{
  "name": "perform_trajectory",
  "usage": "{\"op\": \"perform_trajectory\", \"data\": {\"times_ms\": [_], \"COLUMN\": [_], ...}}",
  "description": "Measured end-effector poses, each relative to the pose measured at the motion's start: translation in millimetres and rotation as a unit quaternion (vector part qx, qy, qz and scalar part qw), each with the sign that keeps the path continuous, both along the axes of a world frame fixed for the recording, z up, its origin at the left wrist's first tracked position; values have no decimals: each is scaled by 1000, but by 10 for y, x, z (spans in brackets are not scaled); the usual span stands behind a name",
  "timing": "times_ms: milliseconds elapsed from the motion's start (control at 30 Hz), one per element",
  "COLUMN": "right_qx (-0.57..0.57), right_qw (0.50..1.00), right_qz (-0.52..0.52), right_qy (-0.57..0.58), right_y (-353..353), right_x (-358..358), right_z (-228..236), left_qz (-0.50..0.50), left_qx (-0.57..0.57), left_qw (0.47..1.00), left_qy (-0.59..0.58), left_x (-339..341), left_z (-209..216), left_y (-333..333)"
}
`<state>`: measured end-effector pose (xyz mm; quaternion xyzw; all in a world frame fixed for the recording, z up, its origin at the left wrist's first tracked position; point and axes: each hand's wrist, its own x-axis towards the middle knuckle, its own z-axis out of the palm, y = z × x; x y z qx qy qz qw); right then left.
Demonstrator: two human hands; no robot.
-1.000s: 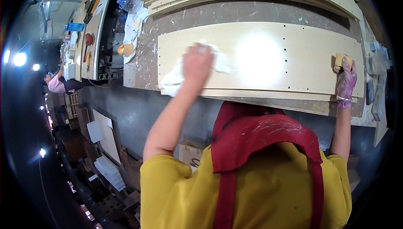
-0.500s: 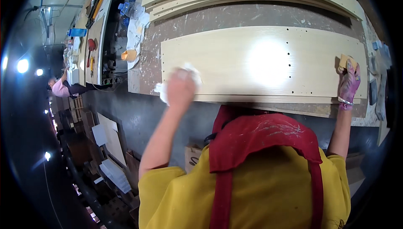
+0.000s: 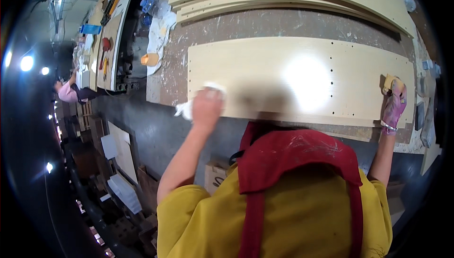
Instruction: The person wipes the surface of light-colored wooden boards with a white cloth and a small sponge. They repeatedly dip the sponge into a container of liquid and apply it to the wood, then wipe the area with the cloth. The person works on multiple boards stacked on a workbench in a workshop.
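Observation:
A long pale wood-grain panel [image 3: 250,64] with small dark holes lies flat on the worktable in front of me. My left hand [image 3: 208,106], bare, presses a white cloth [image 3: 185,111] onto the panel's left end near its front edge; part of the cloth hangs past the edge. At the right end, my right hand [image 3: 394,104] wears a stained pink-purple glove. Its fingers are closed on a tan sponge-like block [image 3: 392,83], which rests on or just above the panel. A bright glare covers the panel's middle.
More pale panels [image 3: 283,0] are stacked at the table's far side. The scuffed brown table [image 3: 163,85] holds an orange-yellow piece [image 3: 150,59] and a paint-marked white sheet [image 3: 156,40] at left. Beyond a gap stands a tool-strewn bench [image 3: 111,54], with another person [image 3: 71,90] beside it.
The left hand and cloth have shifted slightly toward me along the panel's left end. The right hand keeps its place on the panel. The whole view has tilted slightly.

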<state>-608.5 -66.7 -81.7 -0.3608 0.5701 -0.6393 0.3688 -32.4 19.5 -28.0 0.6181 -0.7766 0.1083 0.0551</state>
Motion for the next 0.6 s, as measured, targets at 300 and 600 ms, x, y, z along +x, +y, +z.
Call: {"op": "perform_trajectory", "data": {"times_ms": [300,600], "right_qx": [21,13], "right_qw": [1000,999], "right_qz": [-8,-12], "right_qy": [18,-28], "right_y": [30,13], "right_x": [17,48], "right_z": [43,55], "left_qz": [103,224], "left_qx": [1,-3], "left_qw": [993,960], "left_qy": [55,170], "left_x": [-27,713], "left_z": [298,319], "left_y": [-688,-1357]}}
